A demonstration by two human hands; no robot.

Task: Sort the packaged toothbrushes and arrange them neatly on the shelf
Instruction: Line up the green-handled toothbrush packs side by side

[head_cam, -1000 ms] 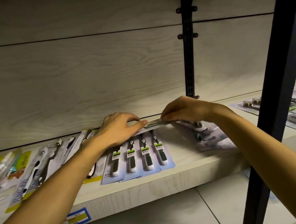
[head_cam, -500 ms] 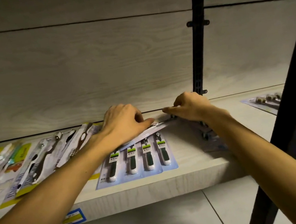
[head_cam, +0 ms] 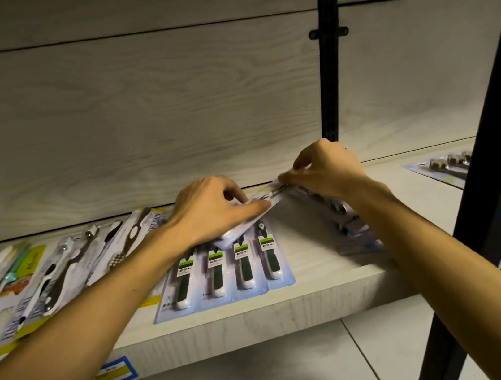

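While both hands hold one pack (head_cam: 256,206) tilted over the far end of the green row (head_cam: 225,267), its long axis runs left-right, across the row's front-to-back packs. The right hand (head_cam: 326,172) pinches its raised right end; the left hand (head_cam: 213,208) lies over its lower left end, fingers curled round it. Likely it must turn to line up with the row.

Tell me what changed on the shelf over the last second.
The pack both hands hold went from lying level to tilted, its right end lifted. The right hand rose with that end, fingers pinching it; the left hand still grips the lower end. No grip was taken or released. The green-handled packs and the black-and-white packs on the shelf stayed put.
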